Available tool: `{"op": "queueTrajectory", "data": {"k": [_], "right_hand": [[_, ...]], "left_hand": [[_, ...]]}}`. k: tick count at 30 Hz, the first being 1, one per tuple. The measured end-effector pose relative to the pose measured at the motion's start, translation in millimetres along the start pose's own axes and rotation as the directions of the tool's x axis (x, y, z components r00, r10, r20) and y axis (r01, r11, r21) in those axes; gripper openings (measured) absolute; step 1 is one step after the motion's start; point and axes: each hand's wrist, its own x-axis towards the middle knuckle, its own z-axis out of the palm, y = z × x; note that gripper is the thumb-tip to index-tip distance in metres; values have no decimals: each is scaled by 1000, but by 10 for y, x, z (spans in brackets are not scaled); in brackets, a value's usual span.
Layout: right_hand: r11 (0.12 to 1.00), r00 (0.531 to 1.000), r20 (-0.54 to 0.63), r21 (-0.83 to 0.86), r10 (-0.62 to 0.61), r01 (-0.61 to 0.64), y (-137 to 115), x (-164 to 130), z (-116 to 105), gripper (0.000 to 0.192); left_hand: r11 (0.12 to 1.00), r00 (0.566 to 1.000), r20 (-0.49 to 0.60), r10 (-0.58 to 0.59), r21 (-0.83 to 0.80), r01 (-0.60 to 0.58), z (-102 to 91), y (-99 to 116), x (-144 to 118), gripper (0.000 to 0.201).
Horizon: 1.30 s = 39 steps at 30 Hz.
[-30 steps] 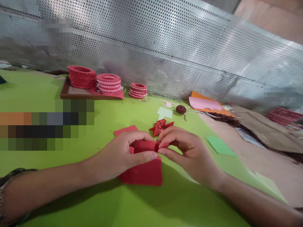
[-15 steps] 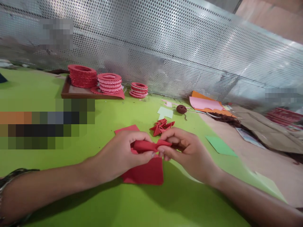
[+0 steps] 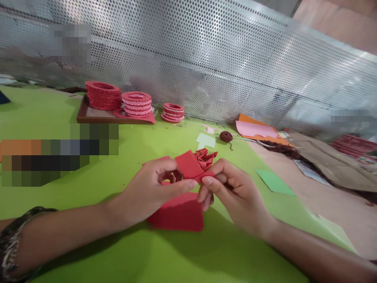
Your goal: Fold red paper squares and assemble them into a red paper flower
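Observation:
A small folded piece of red paper (image 3: 189, 165) is held up between both my hands, a flat face with a crease turned toward me. My left hand (image 3: 153, 182) pinches its lower left edge between thumb and fingers. At its right corner, the thumb and forefinger of my right hand (image 3: 232, 188) press on a narrow folded part. Below them, red paper sheets (image 3: 179, 214) lie on the green table surface, partly covered by my left hand. Just behind the held paper sit pointed red folded-paper pieces (image 3: 207, 157), partly hidden by it.
A brown tray (image 3: 97, 120) at the back left bears stacked red and pink rings (image 3: 103, 96). Another ring stack (image 3: 172, 113) stands beside it. Farther right are a brown yarn ball (image 3: 226, 136), pink paper (image 3: 256, 129) and a green sheet (image 3: 275, 182). A perforated metal panel (image 3: 188, 51) borders the back.
The held red paper has turned from a narrow, edge-on shape to show a broad flat face, rising higher. My fingers have shifted their pinch on it. Everything else stays put.

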Motion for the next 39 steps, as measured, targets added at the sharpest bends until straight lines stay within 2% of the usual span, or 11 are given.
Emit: {"op": "queueTrajectory", "data": {"k": [6, 9, 11, 15, 18, 20, 25, 32, 35, 37, 39], "right_hand": [[926, 997, 50, -371, -58, 73, -3, 22, -66, 9], [906, 993, 53, -407, -101, 114, -5, 33, -82, 7], [914, 993, 27, -389, -113, 115, -5, 26, -76, 3], [873, 954, -67, -426, -292, 238, -13, -5, -71, 7], [723, 876, 32, -550, -482, 418, -35, -20, -101, 16], [552, 799, 187, -633, -572, 543, -55, -22, -137, 18], [138, 616, 503, -697, -606, 704, -105, -1, -208, 11], [-19, 513, 593, -666, -620, 746, -95, 57, -216, 7], [31, 530, 594, -648, -605, 761, -79, 50, -213, 3], [282, 658, 502, -631, -561, 722, -75, 36, -203, 12], [641, 834, 334, -534, -440, 552, -73, 23, -183, 27]], "left_hand": [[948, 998, 46, 43, 313, -55, 35, 48, -13, 12], [869, 986, 160, 52, 480, -124, 59, 58, -17, 8], [853, 979, 193, 71, 496, -159, 67, 69, -22, 9], [934, 990, 95, 104, 333, -130, 55, 100, -24, 18], [972, 993, 102, 57, 222, -78, 28, 98, -16, 18], [972, 992, 105, 72, 214, -94, 8, 86, -9, 22], [949, 978, 108, 181, 244, -202, -22, 72, -1, 25], [934, 964, 97, 249, 240, -266, -18, 52, 4, 21], [929, 963, 92, 252, 255, -268, -21, 52, 7, 20], [923, 966, 79, 247, 283, -260, -26, 57, 5, 21], [912, 967, 76, 243, 321, -255, -30, 60, 2, 22]]}}
